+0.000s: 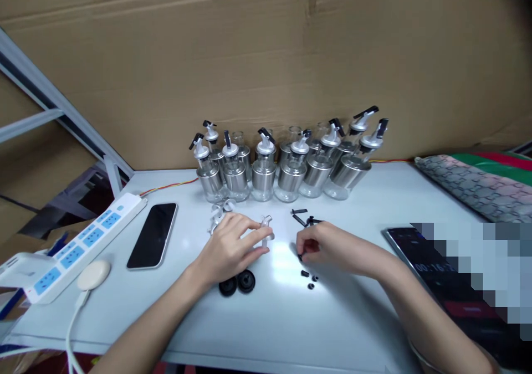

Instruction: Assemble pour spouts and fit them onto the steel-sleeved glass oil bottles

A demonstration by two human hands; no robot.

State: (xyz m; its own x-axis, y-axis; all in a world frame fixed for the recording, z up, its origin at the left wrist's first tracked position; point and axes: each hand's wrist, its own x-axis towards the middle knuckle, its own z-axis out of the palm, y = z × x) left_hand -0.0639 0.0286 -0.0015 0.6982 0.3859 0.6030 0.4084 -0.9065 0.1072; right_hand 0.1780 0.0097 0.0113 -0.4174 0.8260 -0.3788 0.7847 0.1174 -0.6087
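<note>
My left hand (233, 244) is closed in a pinch on a silver pourer spout (266, 230), held just above the table. Under and behind that hand are more loose silver spout parts (216, 212), partly hidden. Two round black caps (246, 281) lie in front of the left wrist. My right hand (312, 241) has its fingers curled down at the tabletop, pinching a small black part (300, 257) that is mostly covered. Several small black plugs (311, 286) lie just in front of it. Behind it are several flat black lever strips (299, 219).
Glass oil bottles (263, 180) with steel sleeves stand along the back, many with pourers. At left are a phone (152, 235), a power strip (89, 241) and a round white charger (93, 275). A large phone or tablet (415, 252) and a patterned bag (465, 188) are at right.
</note>
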